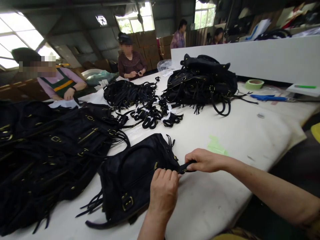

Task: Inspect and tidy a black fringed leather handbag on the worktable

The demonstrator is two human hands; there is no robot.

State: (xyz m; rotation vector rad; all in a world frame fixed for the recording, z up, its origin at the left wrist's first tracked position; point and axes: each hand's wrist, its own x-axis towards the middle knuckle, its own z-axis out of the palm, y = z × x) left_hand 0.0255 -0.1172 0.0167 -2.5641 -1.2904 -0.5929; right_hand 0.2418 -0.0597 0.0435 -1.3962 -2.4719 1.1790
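Note:
A black handbag with brass-coloured buckles, a zip and tassels lies on the white table in front of me. My left hand is closed at the bag's right end, its fingers curled over the edge near the zip pull. Just to the right, my right hand pinches a black strap that reaches to that same end of the bag. A small metal fitting shows on the strap between both hands. What lies under my left fingers is partly hidden.
Black bags are piled along the left. Bundled straps and another bag stack sit farther back. Green tape and blue-handled scissors lie at right. Two people work across the table; others are beyond.

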